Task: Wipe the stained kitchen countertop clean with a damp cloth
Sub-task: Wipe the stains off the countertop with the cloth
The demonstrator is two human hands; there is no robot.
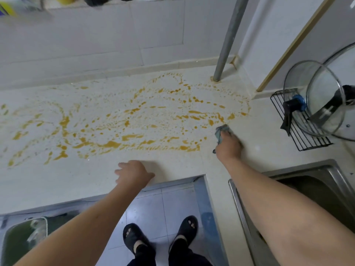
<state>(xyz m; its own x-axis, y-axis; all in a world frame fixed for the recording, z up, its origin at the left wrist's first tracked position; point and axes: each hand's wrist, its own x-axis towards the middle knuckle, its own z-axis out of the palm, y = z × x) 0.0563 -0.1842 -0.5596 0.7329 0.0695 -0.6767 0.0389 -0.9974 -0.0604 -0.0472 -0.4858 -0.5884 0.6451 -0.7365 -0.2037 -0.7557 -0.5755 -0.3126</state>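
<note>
A pale speckled countertop (172,164) carries a wide smear of orange-yellow stains (115,127) from its left end to near the right corner. My right hand (228,144) presses a grey-blue cloth (221,131) onto the counter at the right edge of the stains, with its fingers over the cloth. My left hand (132,174) hangs just above the front edge of the counter, fingers loosely curled and holding nothing.
A metal pole (226,41) stands at the back right of the counter. A black wire rack (301,129) with glass lids (315,98) sits to the right. A steel sink (317,191) lies under my right forearm. Tiled wall behind; floor and my slippers below.
</note>
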